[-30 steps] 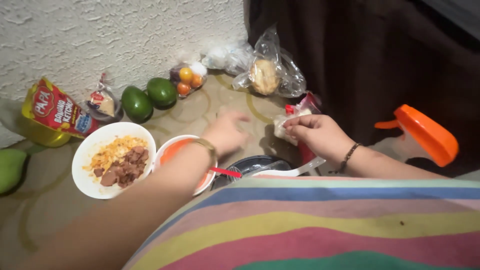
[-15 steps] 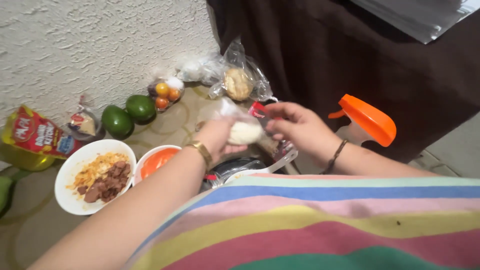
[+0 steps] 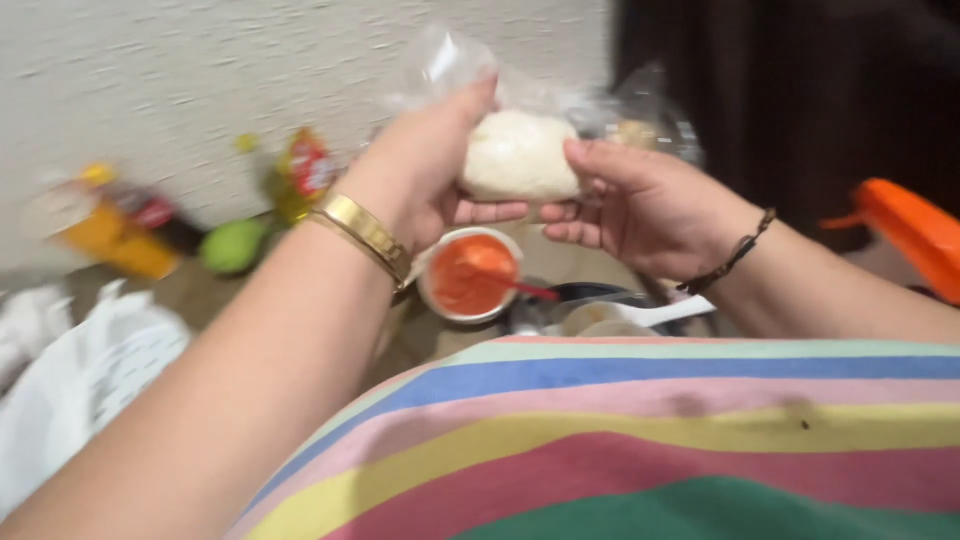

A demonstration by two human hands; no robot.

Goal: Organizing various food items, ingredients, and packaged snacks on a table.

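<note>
White textured wall [image 3: 200, 80] behind; left hand [image 3: 425, 175], right hand [image 3: 640, 205] grip pinching clear bag of white rice [image 3: 518, 155]; red-yellow pouch [image 3: 305, 170] left.

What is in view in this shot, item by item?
bag of rice: one, clear plastic with a white lump, held up between both hands
bowl of sauce: one, white with orange-red sauce, below the hands
spoon: one, white, right of the bowl
green fruit: one, by the wall, left
packets: blurred, yellow and red, by the wall
orange lid: one, far right
striped cloth: one, many-coloured, foreground
left hand: gold bangle, grips the bag
right hand: dark wrist cord, grips the bag
</note>
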